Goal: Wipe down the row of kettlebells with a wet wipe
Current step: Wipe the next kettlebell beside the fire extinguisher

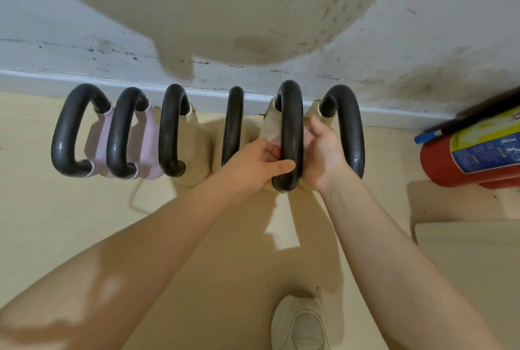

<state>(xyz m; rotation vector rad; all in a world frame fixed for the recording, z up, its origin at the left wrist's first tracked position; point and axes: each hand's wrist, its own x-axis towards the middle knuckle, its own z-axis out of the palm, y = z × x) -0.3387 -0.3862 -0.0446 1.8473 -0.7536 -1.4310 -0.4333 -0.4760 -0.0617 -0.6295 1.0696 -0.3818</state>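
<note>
i see six kettlebells point(180, 136) in a row on the pale floor point(70, 223), backed against the wall's baseboard point(197, 93), each with a black handle arching toward me. both my hands are at the fifth kettlebell point(289, 136) counting from the left. my left hand point(253, 164) comes in on the left side of that handle; its thumb lies across the front of the black bar and the fingers are curled behind it, so it grips the lower part of the handle. just above those fingertips, inside the handle's loop and against the cream body, sits a crumpled whitish wet wipe point(271, 129); i cannot tell whether the left fingers pinch it or only touch it. my right hand point(320, 150) is on the other side of the same handle, fingers loosely bent and pressed against the bar and the body behind it; they wrap nothing that i can see. just right of those fingers stands the sixth kettlebell point(349, 130), near but apart. well left of the left hand are two pink-bodied bells point(146, 141) and two cream ones. far right of the right hand lies a red fire extinguisher point(472, 158), and below my wrists is a pale shoe point(301, 324).
</note>
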